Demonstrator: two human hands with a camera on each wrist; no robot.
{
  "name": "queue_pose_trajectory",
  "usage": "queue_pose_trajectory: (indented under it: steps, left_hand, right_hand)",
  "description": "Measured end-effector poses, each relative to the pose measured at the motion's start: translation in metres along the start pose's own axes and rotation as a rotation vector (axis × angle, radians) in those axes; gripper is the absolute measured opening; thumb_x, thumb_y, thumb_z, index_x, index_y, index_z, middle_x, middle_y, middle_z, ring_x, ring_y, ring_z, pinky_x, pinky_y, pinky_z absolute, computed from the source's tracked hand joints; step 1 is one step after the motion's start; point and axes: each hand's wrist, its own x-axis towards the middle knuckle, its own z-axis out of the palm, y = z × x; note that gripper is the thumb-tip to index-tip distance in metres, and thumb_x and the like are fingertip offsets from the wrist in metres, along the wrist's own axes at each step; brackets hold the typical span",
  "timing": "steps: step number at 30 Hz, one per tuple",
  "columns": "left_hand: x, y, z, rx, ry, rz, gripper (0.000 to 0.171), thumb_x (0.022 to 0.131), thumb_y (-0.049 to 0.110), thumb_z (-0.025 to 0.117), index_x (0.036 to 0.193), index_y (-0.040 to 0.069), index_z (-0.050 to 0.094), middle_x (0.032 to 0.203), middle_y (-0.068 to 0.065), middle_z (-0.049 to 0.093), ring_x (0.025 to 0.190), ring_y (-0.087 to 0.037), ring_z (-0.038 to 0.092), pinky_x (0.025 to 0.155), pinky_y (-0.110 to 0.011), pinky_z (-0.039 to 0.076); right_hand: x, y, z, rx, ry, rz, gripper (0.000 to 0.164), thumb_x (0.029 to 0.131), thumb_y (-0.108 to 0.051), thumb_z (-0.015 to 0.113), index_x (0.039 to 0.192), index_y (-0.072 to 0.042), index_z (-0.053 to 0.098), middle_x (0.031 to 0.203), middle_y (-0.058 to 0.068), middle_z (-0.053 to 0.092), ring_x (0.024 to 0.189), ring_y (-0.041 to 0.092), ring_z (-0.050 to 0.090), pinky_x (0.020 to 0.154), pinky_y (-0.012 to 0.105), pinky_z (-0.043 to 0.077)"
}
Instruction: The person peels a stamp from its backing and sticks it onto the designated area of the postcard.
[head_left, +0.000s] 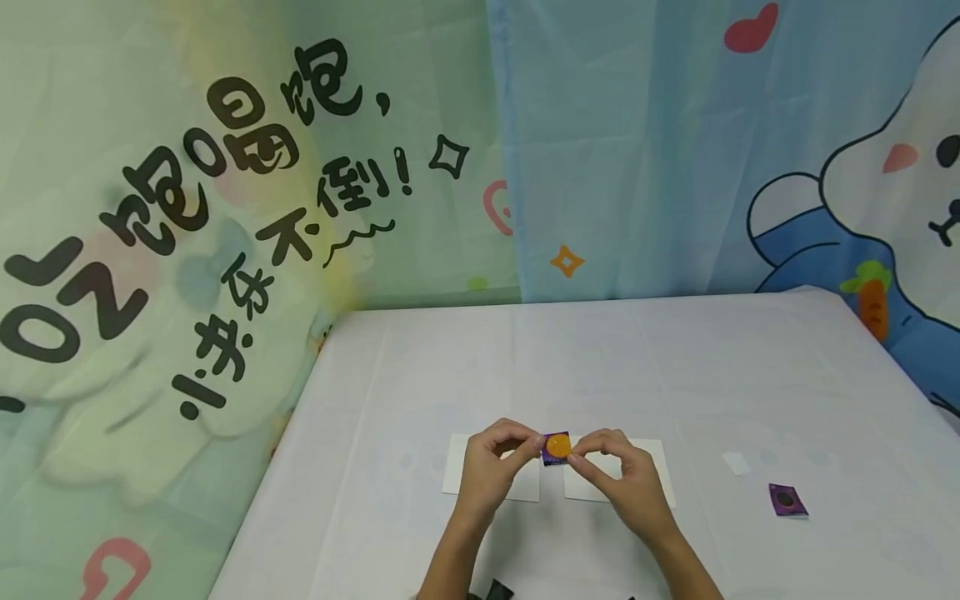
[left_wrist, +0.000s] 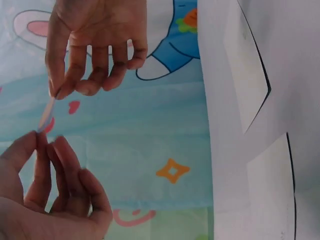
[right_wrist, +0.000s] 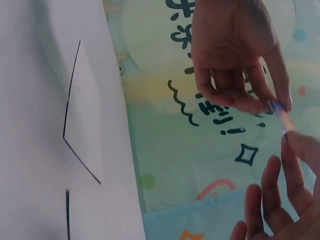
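A small thin purple square with an orange disc on its face is held up between both hands. My left hand pinches its left edge between thumb and forefinger. At the lower right edge, the thumb and forefinger of my right hand pinch it. From the left wrist view, the square appears nearly edge-on, the right hand above it and the left hand below. Two white cards lie on the table beyond the hands, the left card and the right card, each partly covered by a hand.
A second purple square with a dark disc lies to the right on the white table. Near it is a small pale scrap. Something black shows at the near edge. Printed curtains hang behind the table.
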Motion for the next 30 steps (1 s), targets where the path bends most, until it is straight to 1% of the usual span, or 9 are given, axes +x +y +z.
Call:
queue_pose_trajectory:
  steps: [4,7,11,13,15,19,23,27,30]
  left_hand:
    - [0.003,0.007,-0.001,0.066,0.097,0.058,0.008,0.083,0.008,0.069,0.082,0.0,0.07,0.082,-0.006,0.063,0.078,-0.012,0.058,0.075,-0.03,0.048]
    - [0.009,-0.002,-0.004,0.135,0.171,0.111,0.01,0.081,0.015,0.071,0.08,0.005,0.071,0.08,-0.001,0.064,0.077,-0.012,0.058,0.071,-0.028,0.048]
    - [0.017,-0.015,-0.008,0.302,0.247,0.208,0.014,0.079,0.026,0.073,0.077,0.012,0.072,0.077,0.006,0.064,0.076,-0.011,0.058,0.066,-0.028,0.047]
    - [0.02,-0.023,-0.01,0.401,0.265,0.244,0.015,0.079,0.027,0.073,0.077,0.013,0.072,0.076,0.007,0.063,0.075,-0.01,0.058,0.064,-0.027,0.046]
    - [0.024,-0.032,-0.012,0.491,0.267,0.257,0.014,0.08,0.026,0.073,0.077,0.012,0.072,0.076,0.007,0.063,0.074,-0.009,0.058,0.063,-0.028,0.047]
    - [0.033,-0.05,-0.016,0.646,0.226,0.219,0.014,0.081,0.024,0.072,0.078,0.011,0.072,0.075,0.005,0.063,0.071,-0.01,0.059,0.063,-0.027,0.047]
    - [0.039,-0.065,-0.02,0.765,0.165,0.158,0.015,0.08,0.026,0.072,0.077,0.012,0.073,0.071,0.006,0.063,0.065,-0.009,0.057,0.057,-0.022,0.044]
    - [0.043,-0.078,-0.025,0.843,0.088,0.075,0.015,0.077,0.028,0.074,0.074,0.014,0.074,0.066,0.008,0.063,0.057,-0.003,0.05,0.049,-0.018,0.039]
    - [0.046,-0.084,-0.029,0.872,0.038,-0.001,0.015,0.076,0.03,0.075,0.073,0.016,0.075,0.063,0.01,0.061,0.054,-0.002,0.045,0.046,-0.018,0.036]
  right_hand:
    - [0.009,-0.003,0.007,-0.075,0.033,0.025,0.01,0.079,-0.008,0.073,0.082,-0.015,0.066,0.086,-0.005,0.063,0.088,0.012,0.049,0.076,0.031,0.032]
    - [0.017,-0.003,0.012,-0.135,0.056,0.023,0.01,0.078,-0.013,0.075,0.081,-0.016,0.066,0.086,-0.007,0.062,0.089,0.011,0.047,0.076,0.035,0.034]
    - [0.021,0.003,0.021,-0.21,0.078,0.046,0.009,0.078,-0.018,0.075,0.08,-0.014,0.067,0.084,-0.005,0.062,0.088,0.012,0.046,0.075,0.039,0.037]
    - [0.021,0.009,0.026,-0.242,0.081,0.092,0.01,0.078,-0.02,0.075,0.079,-0.013,0.068,0.084,-0.003,0.062,0.087,0.014,0.046,0.074,0.04,0.038]
    - [0.02,0.014,0.03,-0.28,0.073,0.152,0.011,0.079,-0.021,0.074,0.08,-0.013,0.068,0.084,-0.002,0.062,0.086,0.016,0.047,0.074,0.039,0.038]
    - [0.02,0.025,0.038,-0.335,0.044,0.258,0.012,0.079,-0.021,0.074,0.079,-0.009,0.071,0.08,0.001,0.062,0.081,0.021,0.049,0.07,0.035,0.038]
    - [0.021,0.038,0.047,-0.394,0.036,0.312,0.013,0.078,-0.02,0.075,0.077,-0.007,0.073,0.075,0.002,0.061,0.074,0.021,0.049,0.065,0.032,0.035]
    - [0.019,0.05,0.055,-0.474,0.037,0.345,0.014,0.076,-0.023,0.074,0.072,-0.009,0.073,0.065,-0.002,0.058,0.069,0.019,0.05,0.064,0.036,0.034]
    - [0.016,0.055,0.058,-0.518,0.021,0.375,0.014,0.075,-0.025,0.073,0.069,-0.012,0.073,0.058,-0.006,0.055,0.066,0.018,0.049,0.065,0.038,0.032]
